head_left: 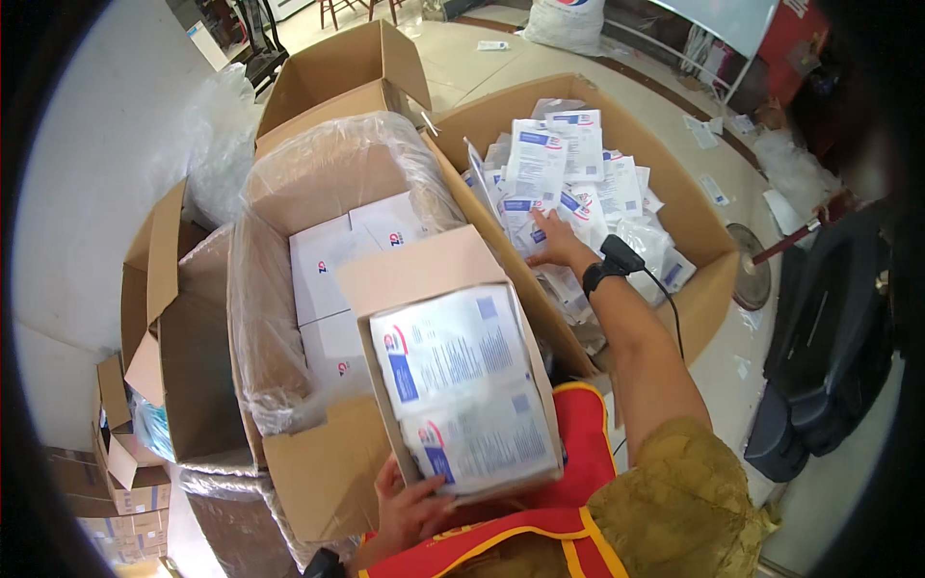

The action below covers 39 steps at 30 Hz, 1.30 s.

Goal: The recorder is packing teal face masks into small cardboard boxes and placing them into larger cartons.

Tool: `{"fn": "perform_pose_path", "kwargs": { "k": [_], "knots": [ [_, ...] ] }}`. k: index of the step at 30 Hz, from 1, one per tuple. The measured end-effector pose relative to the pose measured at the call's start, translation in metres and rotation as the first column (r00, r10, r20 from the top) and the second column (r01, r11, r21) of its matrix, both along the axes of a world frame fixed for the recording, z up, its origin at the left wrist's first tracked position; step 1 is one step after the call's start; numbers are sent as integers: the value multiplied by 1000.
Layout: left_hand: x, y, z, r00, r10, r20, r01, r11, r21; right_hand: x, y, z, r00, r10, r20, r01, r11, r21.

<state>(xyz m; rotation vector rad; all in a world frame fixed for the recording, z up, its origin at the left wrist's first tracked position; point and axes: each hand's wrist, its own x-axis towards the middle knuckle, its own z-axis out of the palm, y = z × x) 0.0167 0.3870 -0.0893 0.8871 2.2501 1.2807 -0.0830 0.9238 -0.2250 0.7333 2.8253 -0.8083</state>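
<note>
A small open cardboard box (pixel 424 265) is tilted in front of me, filled with flat white packets (pixel 453 349) that have blue and red printing. My left hand (pixel 412 503) grips its lower left corner, the fingers curled over the edge. My right hand (pixel 557 241) reaches into a large cardboard box (pixel 665 116) at the right, which holds a loose heap of similar packets. Its thumb and fingers are spread against a white packet (pixel 522 223) there; no firm grip on it shows. A dark band with a black device (pixel 621 253) and cable is on my right wrist.
Left of the large box, a plastic-lined carton (pixel 270 217) holds several white boxes (pixel 321 265). Another open carton (pixel 328 72) stands behind it, with more cartons (pixel 202 337) at the left. A black case (pixel 829 356) lies on the floor at the right, near a round metal base (pixel 747 268).
</note>
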Motion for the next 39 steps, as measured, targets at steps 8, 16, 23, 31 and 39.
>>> {"fn": "perform_pose_path", "kwargs": {
  "k": [8, 16, 23, 31, 39],
  "knots": [
    [-27, 48, 44, 479, 534, 697, -368, 843, -393, 1, 14, -249, 950, 167, 265, -218, 960, 175],
    [-22, -8, 2, 314, 690, 652, -491, 706, -511, 11, -8, -291, 924, 300, 237, -292, 954, -69],
    [-26, -16, 2, 827, 285, 485, -250, 959, -136, -15, 1, -124, 894, 341, 291, -264, 925, -274],
    [-32, 17, 18, 885, -206, -417, 173, 978, -118, 63, -32, 89, 984, -3, -181, -41, 971, -238],
    [3, 3, -16, 997, 66, 45, -73, 978, 195, 144, -228, 238, 868, -115, -483, -200, 809, -553]
  ]
}}
